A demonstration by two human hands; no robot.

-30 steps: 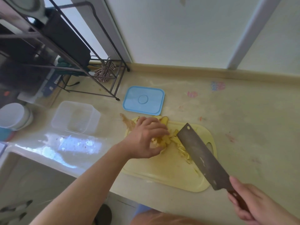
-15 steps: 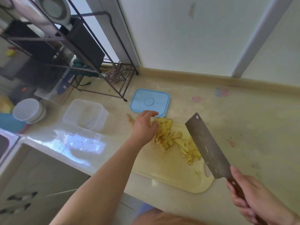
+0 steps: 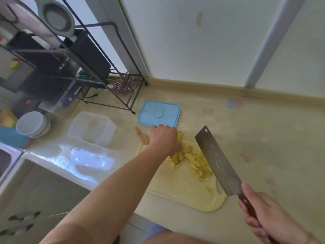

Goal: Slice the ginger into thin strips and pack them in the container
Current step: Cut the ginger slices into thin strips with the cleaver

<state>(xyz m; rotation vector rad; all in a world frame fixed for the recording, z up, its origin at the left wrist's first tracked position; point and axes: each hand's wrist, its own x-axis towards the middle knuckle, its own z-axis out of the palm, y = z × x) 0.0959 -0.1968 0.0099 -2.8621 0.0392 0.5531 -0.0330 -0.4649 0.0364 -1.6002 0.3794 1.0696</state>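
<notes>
Wooden-handled cleaver [image 3: 218, 161] in right hand [image 3: 269, 221], left hand [image 3: 164, 140] over ginger [image 3: 191, 159]

A black wire rack [image 3: 98, 80] stands at the back of the beige countertop [image 3: 263, 138], a checked cloth [image 3: 123, 85] beneath it. Stacked white bowls [image 3: 32, 124] sit to the left, near a steel sink [image 3: 7, 159].

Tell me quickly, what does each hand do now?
Left hand: over the ginger, grip cannot be told.
Right hand: holds the cleaver.
</notes>
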